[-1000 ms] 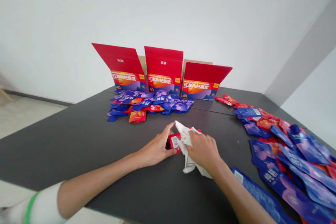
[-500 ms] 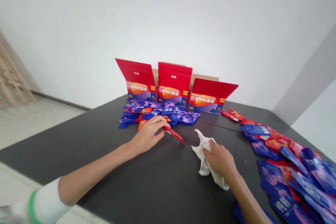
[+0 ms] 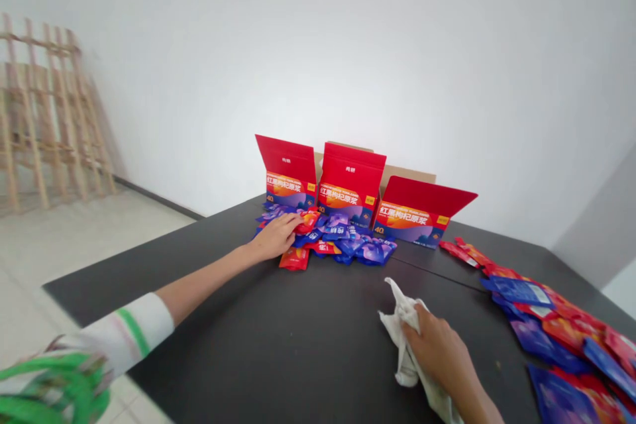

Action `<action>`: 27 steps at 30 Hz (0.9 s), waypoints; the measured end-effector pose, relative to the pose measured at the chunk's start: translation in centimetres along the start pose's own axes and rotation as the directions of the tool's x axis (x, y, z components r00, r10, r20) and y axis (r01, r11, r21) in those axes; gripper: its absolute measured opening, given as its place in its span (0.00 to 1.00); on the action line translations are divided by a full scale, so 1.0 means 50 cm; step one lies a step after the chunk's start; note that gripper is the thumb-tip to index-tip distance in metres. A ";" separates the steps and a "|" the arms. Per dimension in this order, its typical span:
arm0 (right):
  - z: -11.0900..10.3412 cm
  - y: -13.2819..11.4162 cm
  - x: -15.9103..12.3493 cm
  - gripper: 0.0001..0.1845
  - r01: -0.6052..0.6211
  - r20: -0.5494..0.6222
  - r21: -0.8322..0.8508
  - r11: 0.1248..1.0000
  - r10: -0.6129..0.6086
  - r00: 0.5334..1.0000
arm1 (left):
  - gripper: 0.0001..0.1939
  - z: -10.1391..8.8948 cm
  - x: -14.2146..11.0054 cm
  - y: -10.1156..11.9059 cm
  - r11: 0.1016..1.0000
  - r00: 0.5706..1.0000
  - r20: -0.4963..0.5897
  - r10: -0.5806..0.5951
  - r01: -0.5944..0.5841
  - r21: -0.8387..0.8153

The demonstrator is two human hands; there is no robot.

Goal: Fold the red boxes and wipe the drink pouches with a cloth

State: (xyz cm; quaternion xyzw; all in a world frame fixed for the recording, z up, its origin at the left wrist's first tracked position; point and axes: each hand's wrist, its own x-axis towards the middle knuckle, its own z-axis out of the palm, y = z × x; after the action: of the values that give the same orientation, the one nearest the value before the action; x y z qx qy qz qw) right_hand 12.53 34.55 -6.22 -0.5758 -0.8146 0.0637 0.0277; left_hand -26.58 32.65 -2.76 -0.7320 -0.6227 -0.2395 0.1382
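Observation:
My left hand [image 3: 275, 236] reaches over a pile of blue and red pouches [image 3: 358, 245] on the dark table. Its fingers are closed on a red pouch [image 3: 309, 220] at the top of that pile. Just below the fingers, an orange-red pouch [image 3: 294, 259] lies at the pile's near edge. My right hand [image 3: 440, 344] is wrapped round a crumpled white cloth [image 3: 405, 334], low over the table. Behind the pile stand three printed boxes, a left box [image 3: 291, 191], a middle box [image 3: 345, 202] and a right box [image 3: 410, 220], all with raised red flaps.
A second spread of blue and red pouches [image 3: 556, 318] runs along the right side of the black table [image 3: 238, 344]. Beyond the boxes rises a white wall [image 3: 348, 46]. Wooden racks [image 3: 54, 112] lean at the far left.
My left hand has carried the red pouch from in front of the pile back onto its top. My right hand keeps hold of the cloth. The view has swung left.

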 end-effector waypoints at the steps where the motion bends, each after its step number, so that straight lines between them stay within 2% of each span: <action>1: 0.001 0.001 0.002 0.20 -0.001 0.003 0.000 1.000 0.001 1.000 | 0.20 -0.003 -0.006 -0.001 0.999 1.000 0.022 -0.018 0.019 -0.030; 3: 0.002 0.001 0.003 0.20 -0.006 0.011 -0.006 1.000 0.006 1.000 | 0.21 -0.017 -0.018 0.018 0.995 0.998 0.034 -0.048 0.051 -0.083; 5: 0.001 -0.005 -0.002 0.20 -0.003 0.000 -0.024 1.000 0.003 1.000 | 0.22 -0.034 -0.022 0.065 0.989 0.999 0.034 -0.028 0.033 -0.145; 8: -0.007 -0.027 -0.022 0.19 0.018 -0.050 -0.065 0.998 -0.021 0.999 | 0.25 -0.047 0.001 0.173 0.953 0.988 0.089 0.126 -0.096 -0.287; 11: -0.018 -0.053 -0.043 0.17 0.067 -0.088 -0.081 0.994 -0.074 0.993 | 0.26 -0.027 0.066 0.289 0.886 0.942 0.116 0.316 -0.249 -0.391; 13: -0.023 -0.063 -0.049 0.16 0.086 -0.097 -0.067 0.994 -0.092 0.991 | 0.27 0.007 0.128 0.359 0.828 0.878 0.142 0.458 -0.363 -0.426; 15: -0.025 -0.066 -0.049 0.15 0.085 -0.102 -0.046 0.995 -0.089 0.991 | 0.29 0.056 0.196 0.420 0.808 0.803 0.234 0.549 -0.437 -0.396; 17: -0.027 -0.064 -0.047 0.15 0.075 -0.103 -0.029 0.997 -0.078 0.992 | 0.32 0.112 0.263 0.474 0.840 0.747 0.390 0.539 -0.438 -0.321; 18: -0.027 -0.062 -0.046 0.15 0.071 -0.103 -0.021 0.997 -0.073 0.992 | 0.33 0.141 0.295 0.499 0.846 0.735 0.422 0.531 -0.435 -0.307; 21: -0.032 -0.060 -0.045 0.15 0.058 -0.089 0.004 0.998 -0.057 0.994 | 0.35 0.226 0.379 0.561 0.865 0.729 0.466 0.502 -0.420 -0.276; 27: -0.042 -0.059 -0.043 0.18 0.078 -0.079 0.119 0.990 -0.069 0.994 | 0.39 0.368 0.503 0.635 0.916 0.776 0.486 0.401 -0.355 -0.189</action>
State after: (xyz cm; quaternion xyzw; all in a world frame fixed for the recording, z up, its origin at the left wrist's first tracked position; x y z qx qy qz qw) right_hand 10.75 31.69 -3.71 -0.5447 -0.8283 0.0904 0.0956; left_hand 10.49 57.21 -2.14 -0.8841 -0.4659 -0.0289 -0.0200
